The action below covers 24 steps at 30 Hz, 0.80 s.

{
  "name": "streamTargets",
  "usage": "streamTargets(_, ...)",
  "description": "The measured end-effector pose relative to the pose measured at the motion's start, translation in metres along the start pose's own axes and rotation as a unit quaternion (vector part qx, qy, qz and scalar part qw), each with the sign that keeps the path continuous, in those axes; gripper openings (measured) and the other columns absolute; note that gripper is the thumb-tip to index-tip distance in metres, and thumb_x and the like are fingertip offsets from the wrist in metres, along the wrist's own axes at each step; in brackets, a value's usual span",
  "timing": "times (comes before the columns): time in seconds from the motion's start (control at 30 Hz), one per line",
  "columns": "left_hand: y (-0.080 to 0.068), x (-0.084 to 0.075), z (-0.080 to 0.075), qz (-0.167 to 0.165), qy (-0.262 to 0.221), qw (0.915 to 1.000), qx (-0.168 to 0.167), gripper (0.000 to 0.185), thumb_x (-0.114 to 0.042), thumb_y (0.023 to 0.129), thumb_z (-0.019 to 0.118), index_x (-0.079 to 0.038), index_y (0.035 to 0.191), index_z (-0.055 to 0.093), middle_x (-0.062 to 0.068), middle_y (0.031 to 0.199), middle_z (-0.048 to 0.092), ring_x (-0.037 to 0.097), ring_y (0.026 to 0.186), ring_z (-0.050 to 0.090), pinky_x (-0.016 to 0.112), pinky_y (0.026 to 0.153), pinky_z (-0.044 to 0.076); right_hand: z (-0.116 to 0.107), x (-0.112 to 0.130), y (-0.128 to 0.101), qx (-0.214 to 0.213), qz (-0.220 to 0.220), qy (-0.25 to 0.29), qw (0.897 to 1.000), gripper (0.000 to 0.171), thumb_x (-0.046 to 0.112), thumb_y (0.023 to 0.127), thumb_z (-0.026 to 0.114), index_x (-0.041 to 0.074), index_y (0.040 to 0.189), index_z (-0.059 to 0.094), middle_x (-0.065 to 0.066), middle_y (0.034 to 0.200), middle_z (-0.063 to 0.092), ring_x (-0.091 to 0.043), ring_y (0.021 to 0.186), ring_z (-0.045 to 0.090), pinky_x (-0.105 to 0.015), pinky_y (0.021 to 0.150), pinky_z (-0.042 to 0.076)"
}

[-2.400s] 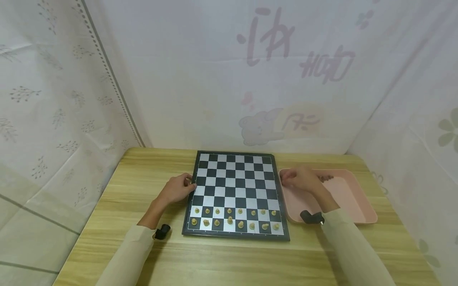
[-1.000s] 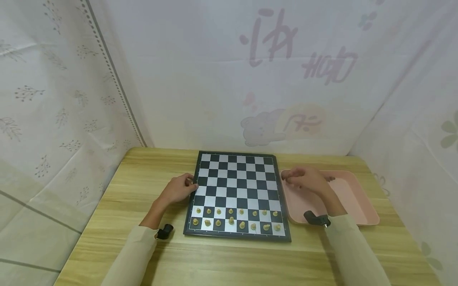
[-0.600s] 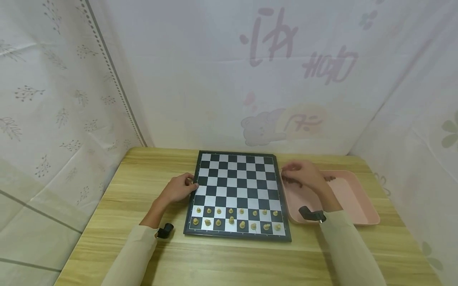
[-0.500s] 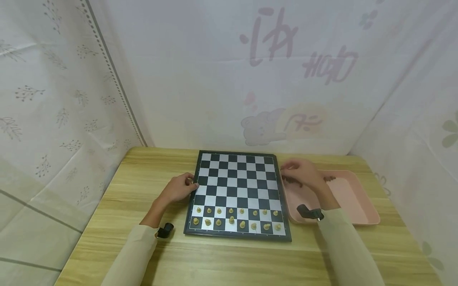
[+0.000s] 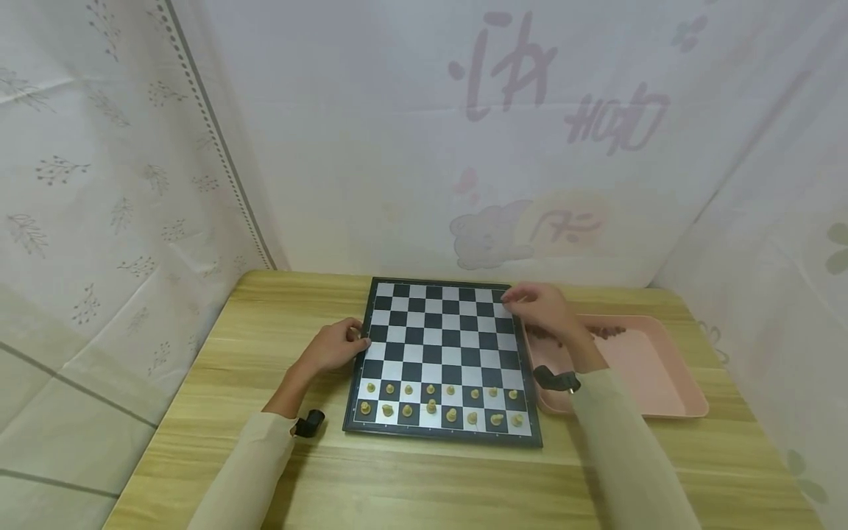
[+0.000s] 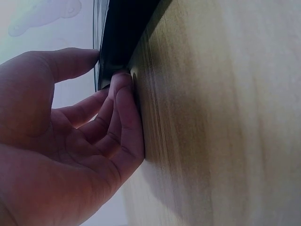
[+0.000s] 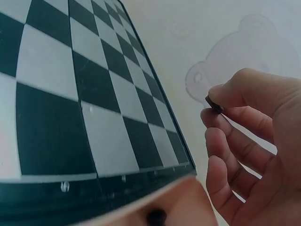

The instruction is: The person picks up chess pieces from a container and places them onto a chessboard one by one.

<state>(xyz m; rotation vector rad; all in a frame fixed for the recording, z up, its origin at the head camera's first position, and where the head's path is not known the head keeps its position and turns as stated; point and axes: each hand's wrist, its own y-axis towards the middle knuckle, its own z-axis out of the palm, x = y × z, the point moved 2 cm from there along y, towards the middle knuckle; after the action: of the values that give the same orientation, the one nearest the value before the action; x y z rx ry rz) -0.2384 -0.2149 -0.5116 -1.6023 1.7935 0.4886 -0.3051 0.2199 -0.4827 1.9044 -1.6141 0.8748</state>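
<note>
Thumb and fingertip of the right hand (image 5: 542, 308) pinch a small dark chess piece (image 7: 214, 104), so little of it showing that I can't tell which piece it is. That grip hangs at the far right corner of the chessboard (image 5: 424, 335); whether any finger touches the board, I can't make out. The left hand (image 5: 331, 346) has its own grip on the board's left edge, thumb on top, the other fingers curled low at its side.

Light pieces (image 5: 431, 406) fill two rows across the board's near end. Close by its right edge sits a pink tray (image 5: 652, 368), with more dark pieces (image 5: 608, 333) towards the tray's far side. The wooden tabletop (image 5: 430, 486) spreads beneath the board, and patterned cloth (image 5: 371, 147) hangs beyond its far edge.

What worries me is that pinch: held right at the fingertips, the piece could slip and drop by the board's edge. The right sleeve (image 5: 616, 434), slanting over the tray beside the board, might snag the rim. And if the left hand tugs unevenly, the board could shift or tilt, likely toppling the light pieces.
</note>
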Motion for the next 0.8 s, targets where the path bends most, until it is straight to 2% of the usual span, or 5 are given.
streamTargets(0.1,0.000,0.000,-0.001,0.000,0.000,1.0000,0.002,0.045,-0.026,0.105,0.071,0.004,0.138,0.066,0.012,0.104,0.076,0.024,0.090,0.068,0.040,0.079,0.054,0.005,0.006,0.006,0.003,0.005,0.004,1.000,0.022,0.025,0.105,0.073,0.014,0.123,0.079,-0.013,0.126,0.072,-0.035,0.105,0.065,-0.048,0.081,0.056)
streamTargets(0.33,0.000,0.000,-0.003,0.005,-0.002,1.0000,0.004,0.044,-0.025,0.106,0.072,0.004,0.137,0.066,0.011,0.103,0.075,0.023,0.088,0.067,0.038,0.077,0.053,0.015,0.024,0.020,0.013,-0.038,0.011,0.999,0.023,0.020,0.104,0.075,0.008,0.123,0.079,-0.013,0.126,0.074,-0.036,0.119,0.066,-0.057,0.103,0.052)
streamTargets(0.57,0.000,0.000,-0.002,0.005,-0.005,0.9999,0.011,0.046,-0.025,0.106,0.073,0.005,0.139,0.065,0.012,0.103,0.075,0.023,0.088,0.067,0.037,0.077,0.054,0.026,0.037,0.035,0.029,-0.049,0.021,0.998,0.022,0.018,0.102,0.077,0.008,0.122,0.079,-0.011,0.124,0.074,-0.034,0.117,0.066,-0.054,0.101,0.054)
streamTargets(0.8,0.001,-0.001,-0.003,0.014,-0.001,0.9998,0.014,0.044,-0.021,0.106,0.075,0.006,0.139,0.065,0.011,0.101,0.074,0.023,0.086,0.065,0.037,0.076,0.052,0.037,0.055,0.048,0.043,-0.059,0.006,0.997,0.021,0.018,0.099,0.080,0.008,0.117,0.081,-0.012,0.118,0.076,-0.036,0.116,0.068,-0.055,0.100,0.054)
